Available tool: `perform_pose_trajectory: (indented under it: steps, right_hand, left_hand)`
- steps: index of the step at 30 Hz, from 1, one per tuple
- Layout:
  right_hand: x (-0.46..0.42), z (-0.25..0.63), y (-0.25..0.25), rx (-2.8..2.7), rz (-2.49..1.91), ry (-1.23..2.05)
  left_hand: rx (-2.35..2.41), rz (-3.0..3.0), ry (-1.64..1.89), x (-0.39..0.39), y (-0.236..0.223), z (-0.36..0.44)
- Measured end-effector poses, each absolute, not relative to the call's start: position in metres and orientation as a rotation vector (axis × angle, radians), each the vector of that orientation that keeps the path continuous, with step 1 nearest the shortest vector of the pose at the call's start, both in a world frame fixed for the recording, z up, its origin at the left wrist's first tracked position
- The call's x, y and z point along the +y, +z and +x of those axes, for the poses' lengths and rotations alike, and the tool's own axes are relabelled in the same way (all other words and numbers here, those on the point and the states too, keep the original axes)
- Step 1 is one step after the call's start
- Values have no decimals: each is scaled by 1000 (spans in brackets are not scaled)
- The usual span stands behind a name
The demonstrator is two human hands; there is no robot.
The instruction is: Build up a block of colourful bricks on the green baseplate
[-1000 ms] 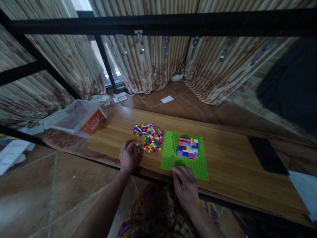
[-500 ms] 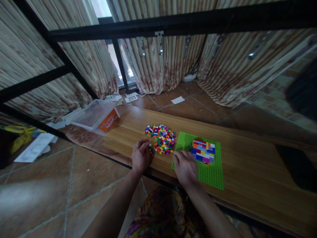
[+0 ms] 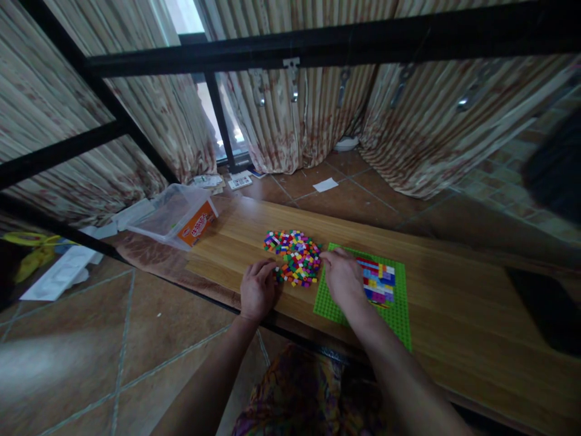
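Note:
A pile of small coloured bricks (image 3: 295, 257) lies on a wooden table (image 3: 436, 297). Right of it lies a green baseplate (image 3: 394, 318) with a block of coloured bricks (image 3: 380, 281) built on it. My left hand (image 3: 257, 289) rests curled at the pile's left edge, fingertips touching the bricks. My right hand (image 3: 342, 277) lies over the baseplate's left part, its fingers bent toward the pile's right edge and partly hiding the built block. Whether either hand holds a brick is hidden.
A clear plastic tub (image 3: 175, 217) with an orange label lies tipped at the table's left end. A black flat object (image 3: 551, 309) lies at the far right. A black metal frame (image 3: 318, 45) crosses overhead. Curtains and papers on a tiled floor lie beyond.
My right hand has moved from the baseplate's near edge forward and left, up to the pile's right edge. My left hand has stayed at the pile. The view has shifted left.

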State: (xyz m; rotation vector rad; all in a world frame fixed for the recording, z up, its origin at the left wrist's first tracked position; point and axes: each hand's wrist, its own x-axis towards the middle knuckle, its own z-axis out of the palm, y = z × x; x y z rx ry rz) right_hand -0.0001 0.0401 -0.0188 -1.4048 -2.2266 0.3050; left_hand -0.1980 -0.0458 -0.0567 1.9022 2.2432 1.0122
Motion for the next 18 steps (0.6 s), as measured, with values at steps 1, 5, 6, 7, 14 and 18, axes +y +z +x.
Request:
perform_pose_trajectory:
  steps: [1,5,6,7,14,18]
  right_hand:
    - [48,-2,-17,-2261,-1410,329]
    - [63,-10,-13,-2439,-1422,409]
    - [63,-11,-12,-2472,-1430,421]
    - [61,-13,-11,-2493,-1440,431]
    - [52,-16,-4,-2517,-1576,393]
    - [52,-16,-6,-2494,-1613,381]
  left_hand:
    - [2247,1902,1003,-46,-57,-198]
    - [2273,1908,991,-45,-57,-199]
    - [2281,1916,993,-44,-58,-199]
    - [2285,1928,998,-44,-58,-200]
    - [2293,1966,998,-43,-58,-201]
    - [2293,1955,992,-42,-57,-200]
